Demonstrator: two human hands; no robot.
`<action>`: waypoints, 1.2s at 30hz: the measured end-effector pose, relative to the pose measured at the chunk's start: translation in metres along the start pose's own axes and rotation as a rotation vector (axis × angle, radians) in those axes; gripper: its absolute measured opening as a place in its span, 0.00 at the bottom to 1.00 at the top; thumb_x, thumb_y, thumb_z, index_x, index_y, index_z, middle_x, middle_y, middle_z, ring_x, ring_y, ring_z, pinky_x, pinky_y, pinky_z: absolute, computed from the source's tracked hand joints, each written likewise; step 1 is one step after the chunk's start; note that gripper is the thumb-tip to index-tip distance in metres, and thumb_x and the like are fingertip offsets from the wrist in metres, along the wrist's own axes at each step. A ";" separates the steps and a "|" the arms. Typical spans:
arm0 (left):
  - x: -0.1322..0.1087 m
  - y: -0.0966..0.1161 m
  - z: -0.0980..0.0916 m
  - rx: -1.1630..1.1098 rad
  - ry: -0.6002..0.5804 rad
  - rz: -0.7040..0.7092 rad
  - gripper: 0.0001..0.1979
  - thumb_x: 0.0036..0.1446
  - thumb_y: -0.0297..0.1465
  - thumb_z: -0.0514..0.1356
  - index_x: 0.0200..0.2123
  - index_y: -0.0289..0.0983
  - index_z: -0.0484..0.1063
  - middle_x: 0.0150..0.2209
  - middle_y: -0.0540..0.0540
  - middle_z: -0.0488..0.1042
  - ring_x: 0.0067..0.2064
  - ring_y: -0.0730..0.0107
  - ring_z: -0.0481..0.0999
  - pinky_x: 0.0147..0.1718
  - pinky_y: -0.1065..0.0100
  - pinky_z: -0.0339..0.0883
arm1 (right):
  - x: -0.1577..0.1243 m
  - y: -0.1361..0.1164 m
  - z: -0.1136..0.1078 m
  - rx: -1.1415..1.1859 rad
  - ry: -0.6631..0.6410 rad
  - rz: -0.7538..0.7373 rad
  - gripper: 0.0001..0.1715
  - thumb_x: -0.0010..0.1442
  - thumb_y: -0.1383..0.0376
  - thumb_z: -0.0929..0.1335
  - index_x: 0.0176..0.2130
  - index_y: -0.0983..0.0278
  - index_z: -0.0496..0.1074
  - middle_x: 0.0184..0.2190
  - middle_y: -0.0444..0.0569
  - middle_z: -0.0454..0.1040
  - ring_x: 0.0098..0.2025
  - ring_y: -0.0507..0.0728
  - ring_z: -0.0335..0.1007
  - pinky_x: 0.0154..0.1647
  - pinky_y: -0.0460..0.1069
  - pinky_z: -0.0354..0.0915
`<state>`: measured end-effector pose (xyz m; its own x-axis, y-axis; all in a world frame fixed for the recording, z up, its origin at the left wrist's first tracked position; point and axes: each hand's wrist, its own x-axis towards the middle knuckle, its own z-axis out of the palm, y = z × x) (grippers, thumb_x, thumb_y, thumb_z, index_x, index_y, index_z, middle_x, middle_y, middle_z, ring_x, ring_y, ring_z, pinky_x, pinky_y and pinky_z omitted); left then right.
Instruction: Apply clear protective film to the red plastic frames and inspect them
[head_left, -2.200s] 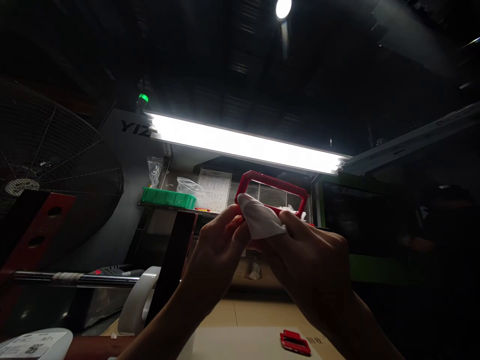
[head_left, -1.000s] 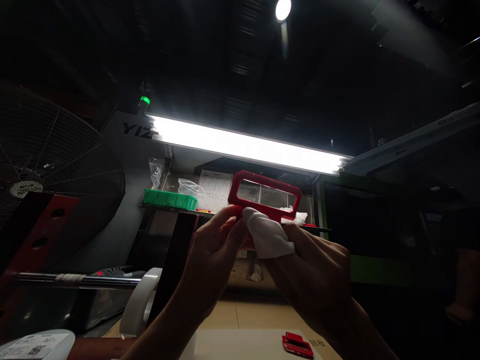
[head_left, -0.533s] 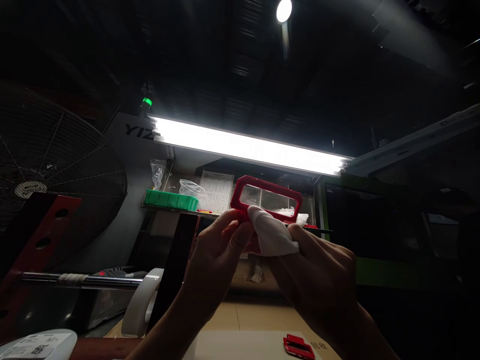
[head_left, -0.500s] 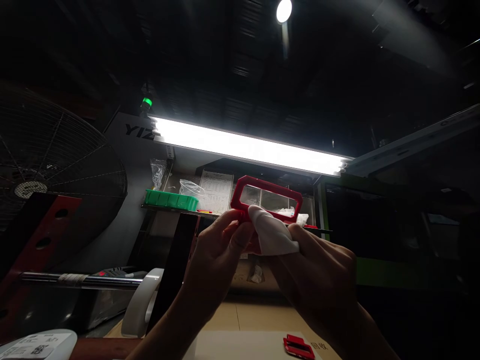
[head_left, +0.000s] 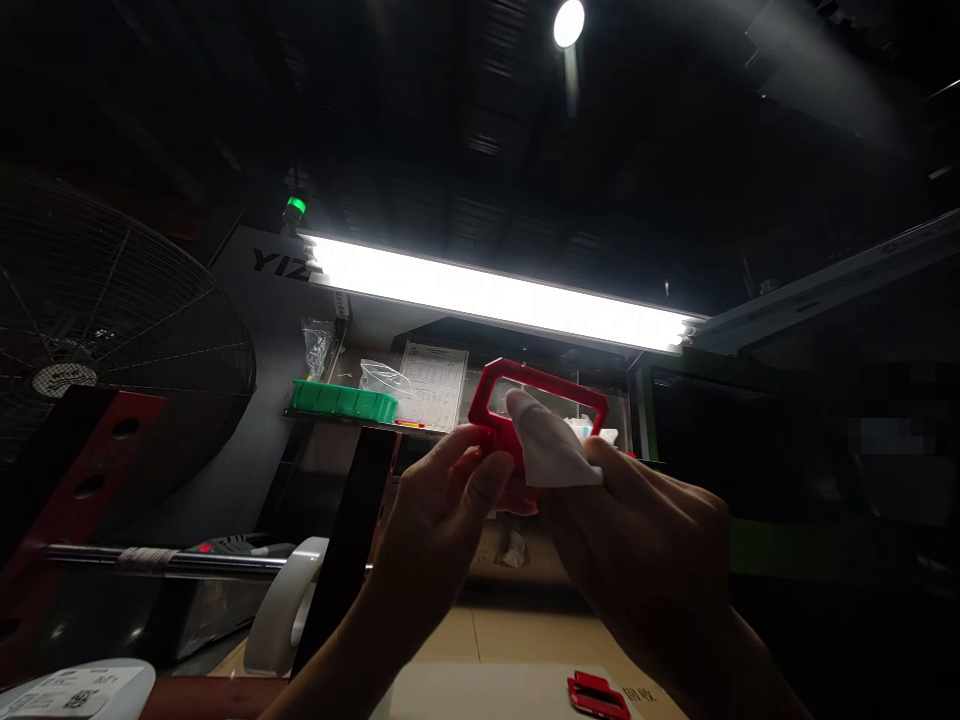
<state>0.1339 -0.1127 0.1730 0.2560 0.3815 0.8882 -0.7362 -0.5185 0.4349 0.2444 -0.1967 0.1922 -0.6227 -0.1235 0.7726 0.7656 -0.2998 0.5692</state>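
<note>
A: How are the hands set?
B: The left hand (head_left: 442, 500) pinches the red frame (head_left: 551, 380) at its lower left, thumb against fingers. The right hand (head_left: 652, 540) grips a white cloth (head_left: 551, 445); whether any of its fingers touch the frame behind the cloth, I cannot tell.
A: And the frame from there?
B: Just ahead of and above both hands, held up in the air. Its long axis runs left to right, dipping toward the right. The left hand is on it directly; the right meets it from the lower right, with the cloth between.
A: Anything past that?
B: A second red part (head_left: 598, 695) lies below on the pale tabletop (head_left: 465, 690). Farther back, a green bin (head_left: 343, 400) sits on a shelf.
A: What differs from half a second ago?
B: The right hand is slightly farther right. The cloth's tip, then by the frame's lower bar, now reaches up across the opening. The frame sits a touch lower and farther right.
</note>
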 end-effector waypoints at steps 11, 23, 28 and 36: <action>0.000 -0.011 -0.009 0.052 -0.079 0.045 0.12 0.60 0.35 0.58 0.42 0.32 0.67 0.36 0.46 0.77 0.36 0.78 0.77 0.33 0.84 0.69 | 0.008 0.000 -0.003 -0.068 -0.017 0.010 0.11 0.62 0.68 0.65 0.28 0.67 0.72 0.21 0.42 0.66 0.20 0.47 0.62 0.19 0.44 0.47; 0.000 -0.013 -0.012 0.021 -0.085 0.027 0.14 0.60 0.34 0.59 0.43 0.28 0.66 0.34 0.41 0.77 0.31 0.73 0.78 0.31 0.77 0.73 | 0.007 0.008 -0.004 -0.113 -0.019 0.049 0.13 0.63 0.68 0.61 0.34 0.65 0.74 0.24 0.42 0.68 0.22 0.47 0.63 0.21 0.44 0.49; -0.001 -0.013 -0.010 0.033 -0.082 0.010 0.15 0.60 0.35 0.58 0.44 0.28 0.66 0.34 0.41 0.77 0.33 0.70 0.78 0.33 0.73 0.75 | 0.008 0.007 -0.007 -0.077 -0.010 0.019 0.12 0.60 0.71 0.63 0.28 0.67 0.72 0.20 0.42 0.63 0.19 0.46 0.57 0.20 0.44 0.47; -0.003 -0.014 -0.010 0.018 -0.098 -0.014 0.15 0.61 0.34 0.58 0.45 0.29 0.65 0.30 0.44 0.77 0.31 0.75 0.77 0.31 0.79 0.71 | 0.005 0.007 -0.001 -0.153 -0.042 0.008 0.08 0.58 0.73 0.65 0.30 0.65 0.73 0.21 0.42 0.63 0.21 0.47 0.61 0.21 0.45 0.48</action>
<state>0.1369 -0.0990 0.1628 0.3272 0.3129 0.8917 -0.7207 -0.5277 0.4496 0.2465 -0.2000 0.1993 -0.6066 -0.0874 0.7902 0.7353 -0.4397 0.5158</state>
